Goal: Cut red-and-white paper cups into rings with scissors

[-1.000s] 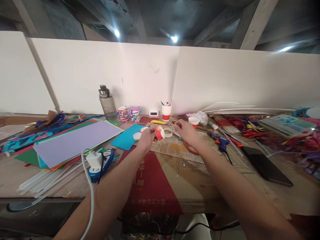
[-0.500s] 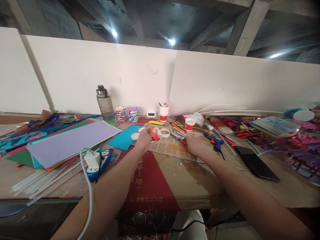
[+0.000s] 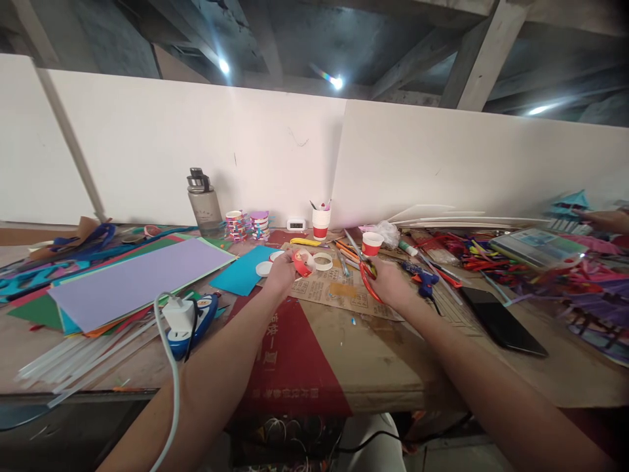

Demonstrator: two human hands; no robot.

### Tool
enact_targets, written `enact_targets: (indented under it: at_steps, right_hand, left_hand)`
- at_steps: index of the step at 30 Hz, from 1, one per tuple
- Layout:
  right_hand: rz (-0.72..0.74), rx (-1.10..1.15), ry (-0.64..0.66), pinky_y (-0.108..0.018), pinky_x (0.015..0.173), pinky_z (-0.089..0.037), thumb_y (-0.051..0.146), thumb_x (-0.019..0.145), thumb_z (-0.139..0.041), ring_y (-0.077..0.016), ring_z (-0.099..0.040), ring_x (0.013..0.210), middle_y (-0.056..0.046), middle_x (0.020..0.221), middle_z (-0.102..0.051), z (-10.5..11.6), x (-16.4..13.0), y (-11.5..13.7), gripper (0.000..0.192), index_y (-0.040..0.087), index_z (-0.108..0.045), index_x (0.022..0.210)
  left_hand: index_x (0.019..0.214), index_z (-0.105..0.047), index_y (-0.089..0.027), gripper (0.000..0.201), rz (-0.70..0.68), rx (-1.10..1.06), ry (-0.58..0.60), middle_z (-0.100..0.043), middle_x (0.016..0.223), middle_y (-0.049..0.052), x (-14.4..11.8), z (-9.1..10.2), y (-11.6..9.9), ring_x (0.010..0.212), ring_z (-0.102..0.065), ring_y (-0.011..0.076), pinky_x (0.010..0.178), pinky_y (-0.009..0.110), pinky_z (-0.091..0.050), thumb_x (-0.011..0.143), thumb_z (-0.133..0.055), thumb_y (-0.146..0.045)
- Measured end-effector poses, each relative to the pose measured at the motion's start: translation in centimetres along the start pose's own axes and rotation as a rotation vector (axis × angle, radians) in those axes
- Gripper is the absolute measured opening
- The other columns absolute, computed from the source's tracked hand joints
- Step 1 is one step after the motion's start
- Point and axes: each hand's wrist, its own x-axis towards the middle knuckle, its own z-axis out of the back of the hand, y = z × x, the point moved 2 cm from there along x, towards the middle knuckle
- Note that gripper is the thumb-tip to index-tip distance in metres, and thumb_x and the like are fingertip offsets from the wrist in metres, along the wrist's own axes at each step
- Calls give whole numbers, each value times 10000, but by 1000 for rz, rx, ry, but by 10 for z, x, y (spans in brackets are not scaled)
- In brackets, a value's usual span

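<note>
My left hand (image 3: 280, 274) is closed on a red and white paper ring (image 3: 303, 263) that looks like a section cut from a paper cup. A pair of scissors (image 3: 366, 278) with red-orange handles is in my right hand (image 3: 387, 280), its blades pointing away toward the wall. Between the two hands a cream ring (image 3: 323, 261) lies on printed brown cardboard (image 3: 319, 292). Just beyond my right hand stands a red and white paper cup (image 3: 372, 244). White round pieces (image 3: 264, 269) lie beside my left hand, near the blue sheet (image 3: 240, 272).
Coloured paper sheets (image 3: 142, 282) and a power strip (image 3: 196, 324) are on the left. A bottle (image 3: 202, 206) stands by the wall. On the right are a glue gun (image 3: 423, 278) and black phone (image 3: 501, 321). Another person's hand (image 3: 607, 221) is at the far right.
My right hand has lifted the scissors from the cardboard, blades now raised. The red ring in my left hand has turned slightly. Another person's hand has come in with a small blue-roofed model.
</note>
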Motion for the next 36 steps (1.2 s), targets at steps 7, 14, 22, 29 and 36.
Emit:
enact_targets:
  at_steps: [7, 14, 22, 29, 36]
  right_hand:
    - [203, 533, -185, -371, 940, -493, 180, 867, -462, -240, -631, 1032, -185, 1237, -660, 7, 17, 46, 490, 131, -468, 1354]
    - [246, 702, -312, -364, 929, -484, 332, 879, -516, -231, -617, 995, -137, 1179, -666, -1, 20, 73, 433, 161, -530, 1276]
    - [349, 583, -170, -330, 803, -484, 413, 918, -558, -209, -611, 842, -81, 1026, -695, -14, 5, 62, 407, 178, -586, 1249]
    - [345, 389, -15, -331, 844, -467, 270, 916, -537, -240, -633, 945, -115, 1044, -701, -19, 5, 60, 306, 175, -617, 1196]
    - [307, 704, -62, -332, 728, -468, 408, 896, -574, -199, -575, 741, -31, 833, -647, -25, 4, 64, 274, 205, -609, 1077]
  left_hand:
    - [633, -580, -176, 253, 58, -11, -85, -631, 619, 22, 1, 0, -1, 508, -512, 107, 467, 238, -352, 552, -789, -292]
    - [685, -570, -174, 301, 41, -26, -106, -617, 646, -8, 1, 5, -2, 561, -545, 105, 532, 241, -416, 548, -821, -267]
    - [697, -543, -181, 474, -47, -10, -59, -596, 601, -17, -4, 1, -11, 558, -546, 102, 547, 234, -404, 511, -892, -441]
    - [736, -555, -174, 458, -95, -72, -84, -595, 625, -20, -6, 4, -20, 577, -543, 82, 558, 217, -403, 547, -894, -416]
    - [725, -567, -179, 325, -106, 154, -163, -595, 557, -29, -6, 7, -16, 450, -477, 80, 467, 225, -363, 617, -801, -378]
